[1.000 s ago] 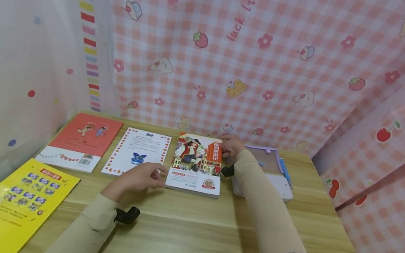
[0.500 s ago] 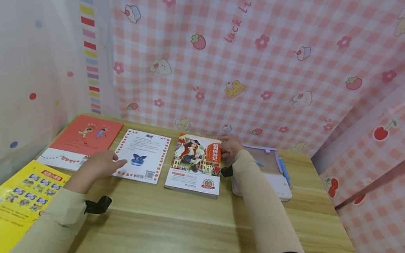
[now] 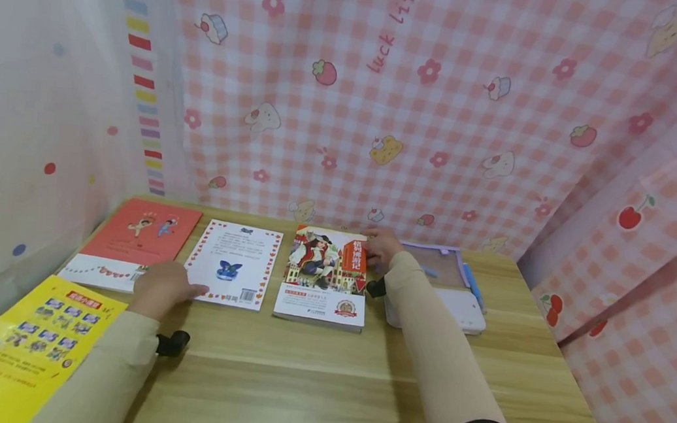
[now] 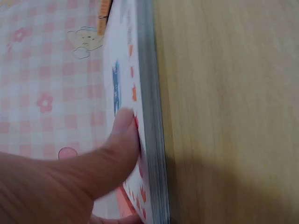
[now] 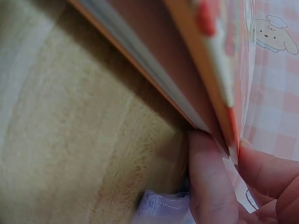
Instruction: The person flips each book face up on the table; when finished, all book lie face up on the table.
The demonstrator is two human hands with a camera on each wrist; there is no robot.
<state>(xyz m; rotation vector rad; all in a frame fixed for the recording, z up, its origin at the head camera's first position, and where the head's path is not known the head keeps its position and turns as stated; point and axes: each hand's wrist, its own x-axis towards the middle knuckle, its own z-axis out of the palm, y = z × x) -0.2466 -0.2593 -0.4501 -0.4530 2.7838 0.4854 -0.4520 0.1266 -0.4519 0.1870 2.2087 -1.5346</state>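
Right wrist | right fingers [image 5: 210,179] pinch illustrated book [image 3: 324,266] at corner | left fingers [image 4: 112,156]: thumb on white book [image 3: 238,253], grip unclear

The back is closed off by a pink-and-white checked curtain [image 3: 345,114] printed with flowers, strawberries and cupcakes. A pale, dotted sheet [image 3: 38,125] is hung at the left, cherry-printed fabric [image 3: 645,292] at the right; the wood-grained tabletop [image 3: 280,378] is softly lit.
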